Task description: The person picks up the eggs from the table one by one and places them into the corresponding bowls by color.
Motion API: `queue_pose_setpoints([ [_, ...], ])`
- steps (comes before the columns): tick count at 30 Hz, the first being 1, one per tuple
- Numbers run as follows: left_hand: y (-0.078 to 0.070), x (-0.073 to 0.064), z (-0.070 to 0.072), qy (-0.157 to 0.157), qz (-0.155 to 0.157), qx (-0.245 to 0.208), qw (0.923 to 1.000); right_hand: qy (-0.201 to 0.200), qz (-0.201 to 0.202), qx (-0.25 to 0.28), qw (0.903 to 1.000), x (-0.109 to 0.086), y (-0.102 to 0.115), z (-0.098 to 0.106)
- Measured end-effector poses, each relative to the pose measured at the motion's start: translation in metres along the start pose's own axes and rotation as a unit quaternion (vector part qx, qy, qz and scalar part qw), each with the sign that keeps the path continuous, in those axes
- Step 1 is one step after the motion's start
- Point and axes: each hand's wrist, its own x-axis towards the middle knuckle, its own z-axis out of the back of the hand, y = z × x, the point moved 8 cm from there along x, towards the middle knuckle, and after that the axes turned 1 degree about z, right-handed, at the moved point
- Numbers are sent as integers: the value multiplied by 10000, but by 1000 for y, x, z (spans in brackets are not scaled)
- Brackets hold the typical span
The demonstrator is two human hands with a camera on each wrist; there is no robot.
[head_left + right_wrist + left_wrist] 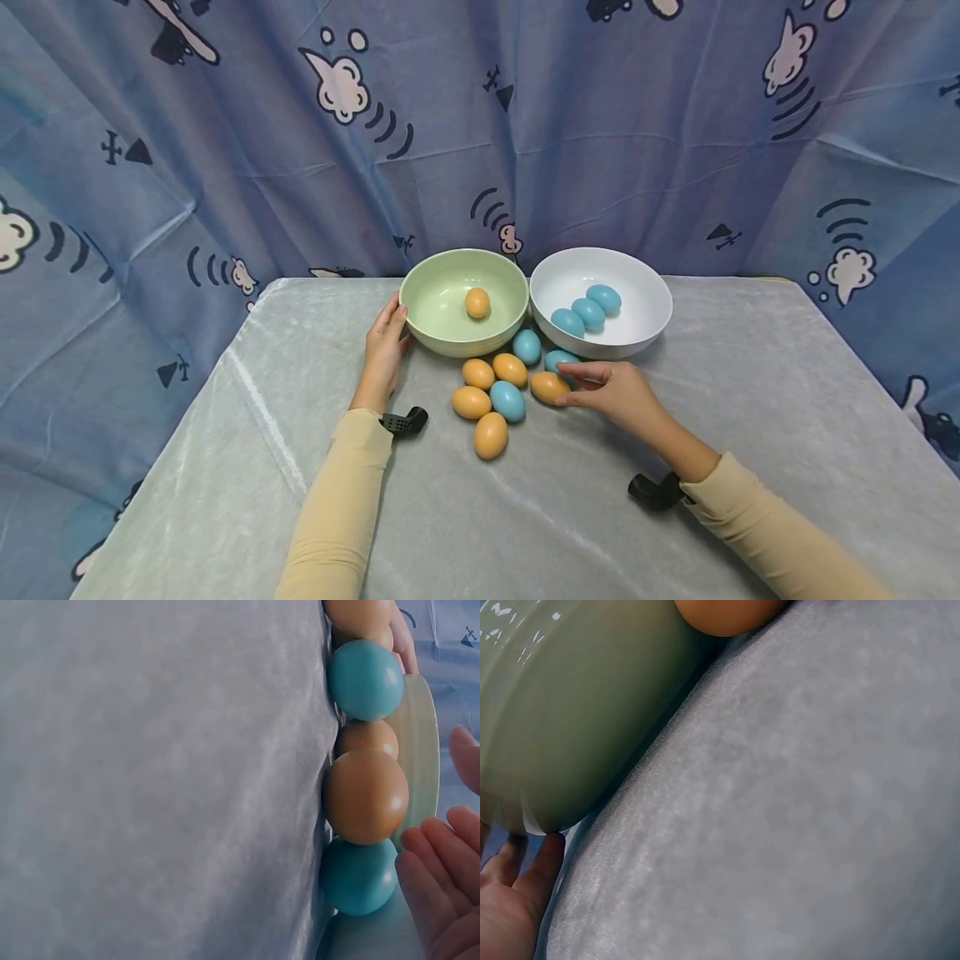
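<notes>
My left hand (pixel 384 354) rests against the left side of a light green bowl (pixel 423 296), fingers fairly straight; the left wrist view shows fingertips touching its outer wall. One orange egg (pixel 477 302) lies inside that bowl. Thumb and fingers parted, my right hand (pixel 618 396) is beside an orange egg (pixel 548 388) on the table. A blue egg (pixel 558 360) sits partly hidden behind its fingers. In the right wrist view the fingers (pixel 427 892) look extended, with nothing held between them and the thumb. Three blue eggs (pixel 588 314) lie in a white bowl (pixel 641 292).
More orange eggs (pixel 471 402) and blue eggs (pixel 508 402) are clustered in front of the bowls on a grey cloth-covered table (pixel 300 467). The two bowls stand side by side near the far edge. A blue patterned curtain (pixel 585 167) hangs behind.
</notes>
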Motion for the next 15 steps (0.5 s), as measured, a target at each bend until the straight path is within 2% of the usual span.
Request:
queue_pose_setpoints([
  [15, 1, 0, 1, 18, -24, 61, 10000, 7, -51, -215, 9998, 4, -4, -3],
])
